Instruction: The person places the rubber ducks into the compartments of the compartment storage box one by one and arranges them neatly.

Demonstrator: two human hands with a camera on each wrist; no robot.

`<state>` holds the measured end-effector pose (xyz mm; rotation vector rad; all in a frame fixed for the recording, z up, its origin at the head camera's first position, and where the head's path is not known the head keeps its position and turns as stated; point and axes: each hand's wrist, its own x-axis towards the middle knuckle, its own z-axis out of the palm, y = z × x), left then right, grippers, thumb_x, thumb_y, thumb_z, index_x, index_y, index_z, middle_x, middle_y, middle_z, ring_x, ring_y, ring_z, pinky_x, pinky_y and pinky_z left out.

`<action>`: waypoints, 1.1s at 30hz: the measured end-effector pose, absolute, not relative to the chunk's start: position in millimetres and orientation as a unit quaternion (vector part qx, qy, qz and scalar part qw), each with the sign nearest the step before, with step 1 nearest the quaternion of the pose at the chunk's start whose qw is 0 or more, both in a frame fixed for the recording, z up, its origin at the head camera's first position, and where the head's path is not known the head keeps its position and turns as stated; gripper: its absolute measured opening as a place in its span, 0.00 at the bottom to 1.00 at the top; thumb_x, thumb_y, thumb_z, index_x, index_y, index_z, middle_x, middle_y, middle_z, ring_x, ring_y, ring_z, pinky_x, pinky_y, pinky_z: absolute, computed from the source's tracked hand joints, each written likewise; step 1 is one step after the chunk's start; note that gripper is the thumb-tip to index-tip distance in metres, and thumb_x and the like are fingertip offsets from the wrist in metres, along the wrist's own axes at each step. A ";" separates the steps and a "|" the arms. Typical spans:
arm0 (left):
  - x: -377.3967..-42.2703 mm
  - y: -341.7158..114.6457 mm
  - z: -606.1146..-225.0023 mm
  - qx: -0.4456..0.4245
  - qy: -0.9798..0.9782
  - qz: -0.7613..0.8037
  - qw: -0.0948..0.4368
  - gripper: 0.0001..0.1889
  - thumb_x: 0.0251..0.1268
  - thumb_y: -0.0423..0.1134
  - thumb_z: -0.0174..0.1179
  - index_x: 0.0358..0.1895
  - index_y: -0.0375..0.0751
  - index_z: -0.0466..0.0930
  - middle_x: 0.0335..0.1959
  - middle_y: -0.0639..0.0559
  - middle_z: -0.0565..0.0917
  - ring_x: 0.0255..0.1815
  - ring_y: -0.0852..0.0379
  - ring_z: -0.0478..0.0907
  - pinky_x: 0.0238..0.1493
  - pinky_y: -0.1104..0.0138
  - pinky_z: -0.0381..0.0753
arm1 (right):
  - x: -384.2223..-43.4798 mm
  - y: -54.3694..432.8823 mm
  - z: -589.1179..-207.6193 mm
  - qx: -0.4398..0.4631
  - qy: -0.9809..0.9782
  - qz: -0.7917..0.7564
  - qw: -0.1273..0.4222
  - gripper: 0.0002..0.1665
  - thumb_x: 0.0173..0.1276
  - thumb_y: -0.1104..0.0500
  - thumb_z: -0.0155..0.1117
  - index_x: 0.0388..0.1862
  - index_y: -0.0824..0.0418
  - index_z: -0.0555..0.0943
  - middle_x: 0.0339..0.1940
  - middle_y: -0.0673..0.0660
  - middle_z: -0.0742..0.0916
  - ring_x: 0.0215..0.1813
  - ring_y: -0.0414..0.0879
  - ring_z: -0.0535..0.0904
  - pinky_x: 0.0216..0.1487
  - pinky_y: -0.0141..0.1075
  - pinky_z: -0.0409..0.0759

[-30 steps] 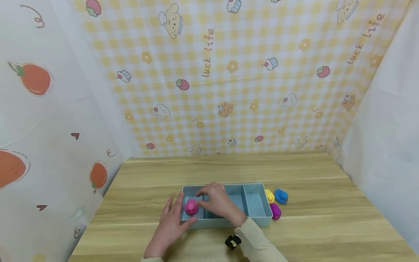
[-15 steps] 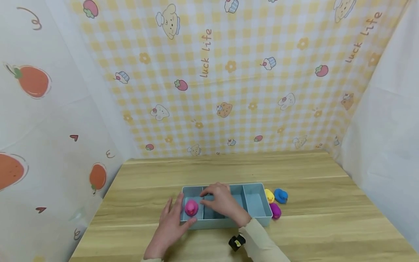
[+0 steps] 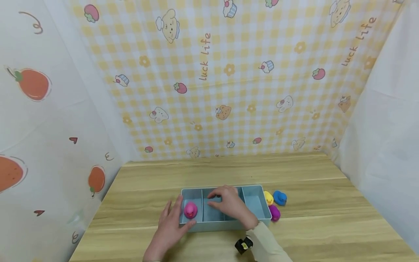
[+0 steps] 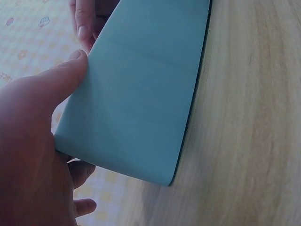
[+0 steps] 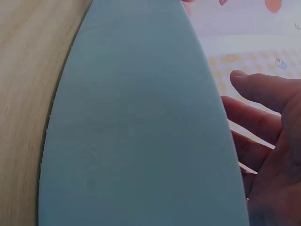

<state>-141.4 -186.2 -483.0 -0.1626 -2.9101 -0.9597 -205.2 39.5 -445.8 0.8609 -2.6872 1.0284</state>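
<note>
A pink rubber duck (image 3: pixel 190 210) sits in the left compartment of a blue-grey divided box (image 3: pixel 214 226). My left hand (image 3: pixel 167 226) holds the box's left end, fingers along the side and thumb at the front rim; in the left wrist view its thumb (image 4: pixel 70 70) lies against the upper edge of the box wall. Over the middle of the box is my right hand (image 3: pixel 230 203), its thumb and fingers apart with nothing between them. The right wrist view shows the same spread fingers (image 5: pixel 254 117) behind the box's front wall (image 5: pixel 136 113).
Beside the box's right end lie a yellow duck (image 3: pixel 268 198), a blue duck (image 3: pixel 280 197) and a purple one (image 3: pixel 274 213). The wooden table (image 3: pixel 314 233) runs back to a checked cloth (image 3: pixel 242 87). A black device (image 3: pixel 243 245) is at the right wrist.
My right hand has moved right, away from the pink duck and across the box's middle. The duck stays in the left compartment, and the left hand keeps its place on the box.
</note>
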 end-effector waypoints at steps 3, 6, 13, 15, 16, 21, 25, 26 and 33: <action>-141.0 -185.6 -483.4 -0.058 -0.947 -0.312 0.044 0.49 0.56 0.58 0.64 0.75 0.41 0.50 0.71 0.41 0.66 0.74 0.31 0.48 0.66 0.31 0.50 | -206.4 44.8 -444.9 0.278 -0.894 0.348 0.054 0.09 0.58 0.55 0.72 0.38 0.54 0.87 0.36 0.46 0.88 0.41 0.45 0.80 0.50 0.51 0.64; -140.6 -184.4 -482.6 -0.059 -0.947 -0.313 0.047 0.48 0.57 0.58 0.64 0.75 0.41 0.51 0.70 0.41 0.67 0.74 0.30 0.48 0.65 0.31 0.50 | -207.2 49.9 -445.2 0.275 -0.894 0.348 0.065 0.08 0.58 0.56 0.72 0.37 0.55 0.87 0.36 0.46 0.88 0.41 0.45 0.81 0.52 0.52 0.66; -139.9 -183.7 -480.0 -0.050 -0.947 -0.314 0.034 0.48 0.57 0.58 0.64 0.76 0.42 0.50 0.71 0.42 0.65 0.74 0.31 0.47 0.65 0.31 0.51 | -207.6 60.4 -446.8 0.275 -0.889 0.358 0.072 0.07 0.59 0.57 0.71 0.36 0.55 0.87 0.35 0.46 0.88 0.41 0.44 0.81 0.53 0.51 0.66; -140.7 -184.1 -480.2 -0.047 -0.947 -0.315 0.029 0.49 0.57 0.59 0.64 0.76 0.43 0.49 0.72 0.42 0.65 0.75 0.32 0.46 0.65 0.31 0.51 | -207.3 63.0 -445.6 0.277 -0.887 0.361 0.075 0.06 0.59 0.57 0.71 0.36 0.54 0.87 0.34 0.46 0.88 0.40 0.45 0.82 0.52 0.49 0.67; -141.2 -184.4 -480.5 -0.046 -0.947 -0.315 0.028 0.49 0.57 0.59 0.64 0.76 0.43 0.49 0.72 0.42 0.64 0.75 0.32 0.46 0.65 0.31 0.51 | -207.2 64.2 -444.9 0.277 -0.887 0.361 0.077 0.05 0.59 0.57 0.71 0.35 0.54 0.87 0.34 0.46 0.88 0.40 0.45 0.82 0.51 0.48 0.67; -143.2 -185.6 -482.2 -0.045 -0.948 -0.315 0.027 0.49 0.57 0.59 0.64 0.76 0.44 0.48 0.72 0.43 0.64 0.75 0.32 0.45 0.65 0.31 0.52 | -206.7 69.3 -444.4 0.271 -0.890 0.359 0.079 0.05 0.59 0.57 0.70 0.35 0.53 0.86 0.33 0.47 0.88 0.40 0.47 0.82 0.50 0.45 0.69; -143.1 -186.1 -483.1 -0.046 -0.947 -0.315 0.027 0.49 0.56 0.59 0.64 0.76 0.44 0.48 0.72 0.43 0.64 0.75 0.32 0.45 0.65 0.31 0.51 | -204.2 72.8 -444.0 0.257 -0.894 0.361 0.071 0.04 0.60 0.56 0.70 0.35 0.52 0.86 0.33 0.45 0.88 0.40 0.46 0.82 0.51 0.49 0.68; -142.9 -186.2 -483.2 -0.046 -0.947 -0.316 0.027 0.49 0.56 0.59 0.64 0.76 0.44 0.49 0.72 0.43 0.64 0.75 0.32 0.45 0.65 0.31 0.51 | -203.4 73.9 -444.0 0.253 -0.895 0.362 0.066 0.05 0.60 0.56 0.70 0.35 0.52 0.86 0.33 0.45 0.88 0.40 0.46 0.81 0.52 0.50 0.67; -141.9 -185.9 -483.4 -0.047 -0.949 -0.311 0.027 0.49 0.56 0.59 0.64 0.76 0.43 0.49 0.73 0.43 0.63 0.75 0.32 0.46 0.66 0.31 0.49 | -197.8 81.6 -442.0 0.236 -0.895 0.374 0.054 0.06 0.60 0.58 0.69 0.37 0.56 0.87 0.34 0.46 0.87 0.41 0.49 0.81 0.52 0.52 0.66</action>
